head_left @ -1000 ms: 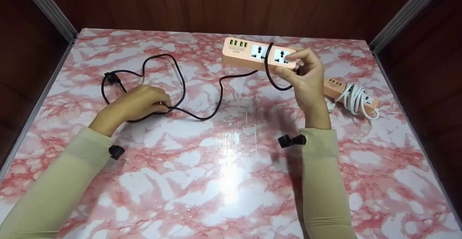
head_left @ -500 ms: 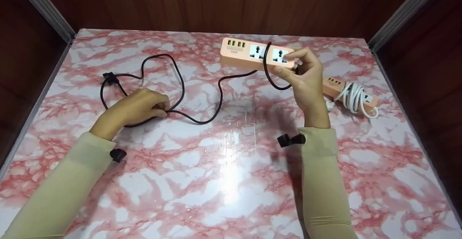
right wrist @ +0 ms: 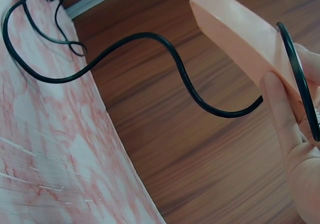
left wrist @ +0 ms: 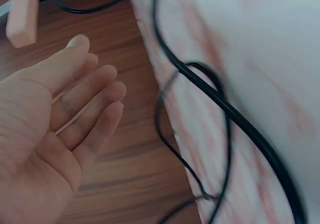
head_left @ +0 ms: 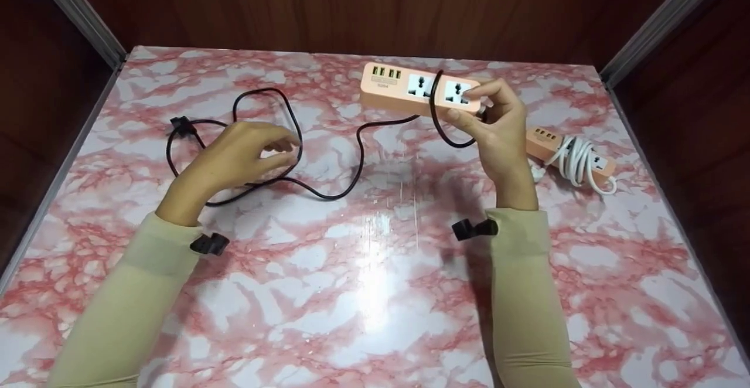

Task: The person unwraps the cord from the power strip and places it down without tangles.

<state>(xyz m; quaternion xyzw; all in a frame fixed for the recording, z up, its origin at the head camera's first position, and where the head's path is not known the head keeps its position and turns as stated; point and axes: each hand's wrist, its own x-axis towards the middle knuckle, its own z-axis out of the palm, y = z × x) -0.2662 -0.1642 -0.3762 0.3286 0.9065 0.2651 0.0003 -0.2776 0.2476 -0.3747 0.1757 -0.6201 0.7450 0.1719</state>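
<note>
My right hand grips one end of a peach power strip, thumb at the front side and fingers over the socket end. The strip has USB ports and two white sockets. Its black cord loops once round the body, then trails left across the table into loose loops, ending in a black plug. Above those loops is my left hand, fingers loosely bent and thumb apart. In the left wrist view its palm shows nothing held, and the cord runs beside it.
A second peach power strip, wrapped in its white cord, lies on the table to the right of my right hand. Dark wood panels stand behind and at both sides of the pink-and-white marbled table.
My left hand has let go of the black cord, lifted, and shifted up and to the right with its fingers spread apart. The right hand and power strip have stayed nearly still.
</note>
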